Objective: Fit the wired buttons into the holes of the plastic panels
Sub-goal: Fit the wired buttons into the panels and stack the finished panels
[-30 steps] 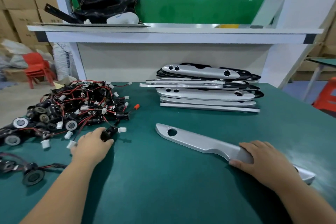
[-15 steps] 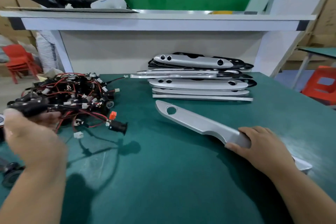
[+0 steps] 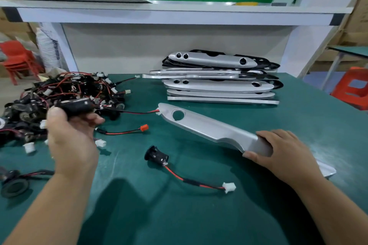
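A silver plastic panel (image 3: 207, 128) with one round hole near its far tip is tilted up off the green table, and my right hand (image 3: 282, 153) grips its near end. My left hand (image 3: 69, 137) is raised at the left and holds a black wired button (image 3: 76, 105) whose red-black lead runs toward the panel's tip. A second black button (image 3: 156, 156) lies loose on the table between my hands, its red-black wire ending in a white plug (image 3: 229, 187). The tangled heap of wired buttons (image 3: 65, 93) sits at the left.
A stack of silver panels (image 3: 219, 85) lies at the back of the green table (image 3: 199, 215), under a white shelf (image 3: 175, 13). A loose lead with an orange plug (image 3: 143, 127) and another button (image 3: 14, 185) lie at the left. Red chairs stand beyond both table sides.
My left hand pulled a button out of the heap and came up toward the middle. A second button dropped onto the table between my hands. My right hand still holds the panel.
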`<act>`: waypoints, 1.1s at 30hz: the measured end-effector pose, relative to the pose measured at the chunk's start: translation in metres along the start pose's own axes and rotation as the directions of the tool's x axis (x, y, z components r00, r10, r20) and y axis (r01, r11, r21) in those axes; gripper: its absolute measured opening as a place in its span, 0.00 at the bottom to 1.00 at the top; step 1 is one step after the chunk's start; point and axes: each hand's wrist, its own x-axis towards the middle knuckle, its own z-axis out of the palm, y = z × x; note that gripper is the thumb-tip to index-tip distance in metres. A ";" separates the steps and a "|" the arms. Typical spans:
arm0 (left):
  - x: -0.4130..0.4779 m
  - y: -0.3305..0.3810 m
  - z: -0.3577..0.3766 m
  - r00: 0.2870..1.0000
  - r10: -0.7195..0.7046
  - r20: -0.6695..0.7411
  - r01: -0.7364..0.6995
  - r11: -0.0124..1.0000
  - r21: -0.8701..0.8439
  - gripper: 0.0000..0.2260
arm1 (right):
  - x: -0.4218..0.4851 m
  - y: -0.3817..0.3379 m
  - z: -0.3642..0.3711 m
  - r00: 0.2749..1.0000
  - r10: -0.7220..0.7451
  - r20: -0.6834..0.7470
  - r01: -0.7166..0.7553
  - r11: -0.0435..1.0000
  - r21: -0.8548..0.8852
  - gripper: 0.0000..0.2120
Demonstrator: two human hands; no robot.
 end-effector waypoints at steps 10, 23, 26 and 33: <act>-0.015 -0.002 0.012 0.993 -0.052 0.109 0.025 0.971 0.237 0.09 | -0.004 -0.008 -0.006 0.994 -0.057 -0.094 0.060 0.998 0.022 0.41; -0.055 -0.027 0.036 0.883 -0.062 0.466 -0.312 0.665 0.679 0.16 | -0.008 -0.015 -0.009 0.885 -0.227 -0.406 0.239 0.971 -0.023 0.35; -0.055 -0.034 0.039 0.914 -0.186 0.361 -0.110 0.742 0.662 0.17 | -0.007 -0.014 -0.008 0.874 -0.243 -0.420 0.252 0.967 -0.036 0.35; -0.042 -0.036 0.038 0.868 -0.424 0.259 0.370 0.899 0.234 0.27 | -0.008 -0.015 -0.006 0.891 -0.265 -0.368 0.298 0.954 0.036 0.35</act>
